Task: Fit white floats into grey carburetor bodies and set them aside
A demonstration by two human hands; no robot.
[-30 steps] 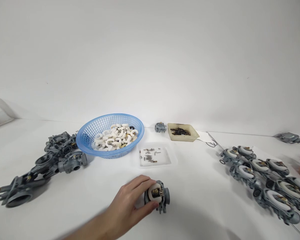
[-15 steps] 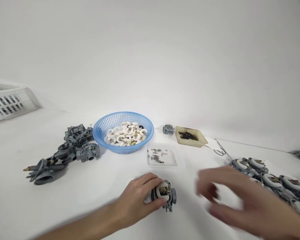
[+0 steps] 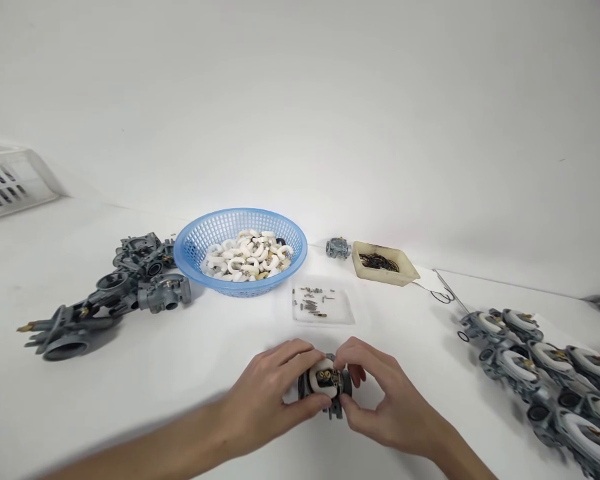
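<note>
A grey metal carburetor [image 3: 335,385] rests on the white table in front of me, its open side facing up. A white U-shaped float [image 3: 315,379] sits in it, with brass parts in the middle. My left hand [image 3: 270,390] is closed around the carburetor's left side, thumb and fingers over the float. On the opposite side, the thumb and fingers of my right hand [image 3: 387,400] grip the carburetor's right edge. Whether a small part is between the right fingertips cannot be made out. Just beyond lies a clear shallow tray [image 3: 347,312] with small metal pins and springs.
A blue basket [image 3: 185,257] of white floats stands behind. Several bare carburetors [image 3: 165,293] are piled left, and several with floats [image 3: 520,367] lie right. A cream tray [image 3: 407,272] holds black rings. One carburetor [image 3: 338,248] stands beside it. A white crate [image 3: 20,183] is far left.
My right hand has moved left from the right side of the table onto the carburetor's right edge. My left hand keeps its grip. The view has shifted slightly.
</note>
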